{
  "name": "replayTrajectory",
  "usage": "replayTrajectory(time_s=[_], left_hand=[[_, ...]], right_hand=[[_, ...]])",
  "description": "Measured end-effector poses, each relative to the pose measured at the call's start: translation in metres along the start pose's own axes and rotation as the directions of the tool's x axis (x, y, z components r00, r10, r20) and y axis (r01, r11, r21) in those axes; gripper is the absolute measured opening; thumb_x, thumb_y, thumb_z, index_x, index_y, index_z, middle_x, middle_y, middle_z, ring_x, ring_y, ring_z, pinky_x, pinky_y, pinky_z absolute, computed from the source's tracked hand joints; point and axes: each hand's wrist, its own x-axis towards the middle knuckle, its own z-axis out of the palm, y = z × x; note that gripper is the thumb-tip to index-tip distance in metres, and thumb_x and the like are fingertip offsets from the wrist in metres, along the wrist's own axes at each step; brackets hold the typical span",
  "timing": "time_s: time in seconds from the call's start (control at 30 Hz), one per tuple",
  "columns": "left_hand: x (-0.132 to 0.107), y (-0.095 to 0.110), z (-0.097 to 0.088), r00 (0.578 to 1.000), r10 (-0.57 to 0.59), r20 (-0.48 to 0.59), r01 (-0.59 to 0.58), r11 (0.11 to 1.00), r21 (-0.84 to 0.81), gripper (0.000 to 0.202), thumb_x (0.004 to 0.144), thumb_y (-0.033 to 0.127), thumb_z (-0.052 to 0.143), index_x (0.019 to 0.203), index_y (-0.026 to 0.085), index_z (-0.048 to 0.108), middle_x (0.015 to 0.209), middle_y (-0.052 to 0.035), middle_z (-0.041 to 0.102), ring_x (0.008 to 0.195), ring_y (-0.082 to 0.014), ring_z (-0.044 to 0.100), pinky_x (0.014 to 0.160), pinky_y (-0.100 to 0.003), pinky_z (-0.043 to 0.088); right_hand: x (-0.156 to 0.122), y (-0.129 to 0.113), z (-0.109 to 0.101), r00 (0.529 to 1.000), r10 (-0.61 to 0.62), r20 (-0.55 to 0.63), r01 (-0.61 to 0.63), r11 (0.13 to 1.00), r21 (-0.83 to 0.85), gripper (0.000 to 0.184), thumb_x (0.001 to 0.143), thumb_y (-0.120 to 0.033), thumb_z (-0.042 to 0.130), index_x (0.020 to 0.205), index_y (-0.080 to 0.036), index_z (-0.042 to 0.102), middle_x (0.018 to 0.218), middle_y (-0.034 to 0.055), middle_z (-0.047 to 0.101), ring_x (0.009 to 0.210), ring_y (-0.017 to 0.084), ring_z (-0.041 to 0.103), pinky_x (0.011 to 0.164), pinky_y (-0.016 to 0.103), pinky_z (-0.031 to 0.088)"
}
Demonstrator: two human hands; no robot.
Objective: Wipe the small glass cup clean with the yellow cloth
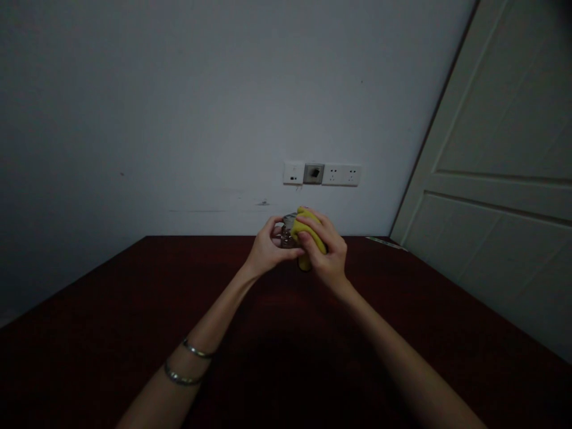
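Both hands are raised together above the far middle of a dark red table (134, 310). My left hand (267, 250) is closed round a small clear, shiny object (286, 235), perhaps a glass; most of it is hidden. My right hand (328, 250) is closed on a yellow cloth (308, 229) pressed against that object. Two thin metal bangles (187, 363) sit on my left forearm.
A plain grey wall stands behind the table, with a white row of sockets and a switch (322, 174). A pale panelled door (500, 179) fills the right side. A thin light strip (386, 242) lies at the table's far right edge.
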Motion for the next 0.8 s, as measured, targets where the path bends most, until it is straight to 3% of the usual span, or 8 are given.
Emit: replayTrajectory(time_s=[0.1,0.17,0.23,0.3,0.43,0.53,0.67,0.8], left_hand=[[-0.003,0.002,-0.001,0.998,0.007,0.060,-0.014,0.993,0.116,0.078,0.046,0.030,0.085,0.110,0.019,0.042,0.101,-0.0061,0.060,0.082,-0.0179,0.064,0.068,-0.027,0.052],[-0.006,0.004,0.000,0.994,0.024,0.110,-0.049,0.972,0.230,0.080,0.043,0.031,0.086,0.111,0.020,0.045,0.102,-0.0066,0.060,0.087,-0.0205,0.063,0.073,-0.031,0.053],[-0.007,0.005,0.002,0.989,0.046,0.142,-0.088,0.948,0.305,0.079,0.043,0.032,0.086,0.110,0.019,0.047,0.103,-0.0070,0.061,0.091,-0.0221,0.062,0.078,-0.034,0.052],[-0.008,0.005,0.003,0.989,0.065,0.136,-0.106,0.940,0.323,0.078,0.044,0.033,0.086,0.110,0.019,0.047,0.105,-0.0077,0.061,0.092,-0.0223,0.061,0.080,-0.035,0.051],[-0.006,0.001,0.004,0.994,0.089,0.068,-0.105,0.952,0.288,0.075,0.048,0.033,0.084,0.110,0.019,0.044,0.103,-0.0069,0.060,0.088,-0.0196,0.062,0.075,-0.032,0.051],[-0.006,0.001,0.002,0.995,0.080,0.055,-0.092,0.957,0.273,0.074,0.050,0.032,0.084,0.110,0.019,0.044,0.101,-0.0060,0.060,0.085,-0.0177,0.062,0.073,-0.030,0.052],[-0.008,0.005,0.003,0.992,0.074,0.098,-0.094,0.971,0.220,0.078,0.046,0.029,0.086,0.111,0.019,0.045,0.108,-0.0079,0.058,0.090,-0.0196,0.062,0.075,-0.031,0.052],[-0.009,0.009,0.011,0.996,0.000,0.090,-0.012,0.992,0.123,0.078,0.044,0.027,0.086,0.109,0.019,0.045,0.103,-0.0074,0.060,0.086,-0.0202,0.064,0.074,-0.033,0.053]], right_hand=[[0.006,0.006,-0.003,0.983,0.181,-0.017,-0.180,0.982,0.057,0.022,0.084,-0.033,0.056,0.100,-0.025,0.069,0.110,0.0053,0.067,0.106,0.020,0.060,0.097,0.040,0.044],[0.013,0.008,-0.007,0.946,0.322,0.031,-0.324,0.942,0.090,0.025,0.081,-0.039,0.058,0.095,-0.022,0.071,0.103,0.0058,0.070,0.099,0.021,0.063,0.093,0.040,0.048],[0.019,0.008,-0.013,0.917,0.385,0.105,-0.394,0.916,0.079,0.027,0.079,-0.042,0.061,0.092,-0.021,0.072,0.099,0.0058,0.071,0.095,0.022,0.064,0.088,0.039,0.050],[0.022,0.003,-0.016,0.933,0.330,0.144,-0.338,0.940,0.038,0.024,0.079,-0.040,0.061,0.092,-0.022,0.072,0.099,0.0053,0.071,0.096,0.021,0.064,0.089,0.039,0.049],[0.019,-0.007,-0.015,0.978,0.083,0.189,-0.076,0.996,-0.042,0.020,0.081,-0.030,0.060,0.098,-0.026,0.070,0.112,0.0056,0.065,0.107,0.021,0.059,0.097,0.042,0.044],[0.016,-0.007,-0.012,0.979,0.044,0.199,-0.042,0.999,-0.015,0.020,0.082,-0.029,0.059,0.099,-0.027,0.069,0.115,0.0052,0.063,0.110,0.020,0.057,0.098,0.042,0.043],[0.019,0.003,-0.013,0.960,0.238,0.147,-0.253,0.963,0.094,0.023,0.081,-0.036,0.060,0.096,-0.024,0.070,0.106,0.0048,0.068,0.103,0.020,0.061,0.095,0.040,0.045],[0.023,0.011,-0.015,0.875,0.458,0.155,-0.480,0.860,0.171,0.030,0.078,-0.045,0.062,0.096,-0.022,0.071,0.101,0.0046,0.071,0.095,0.021,0.064,0.087,0.038,0.051]])
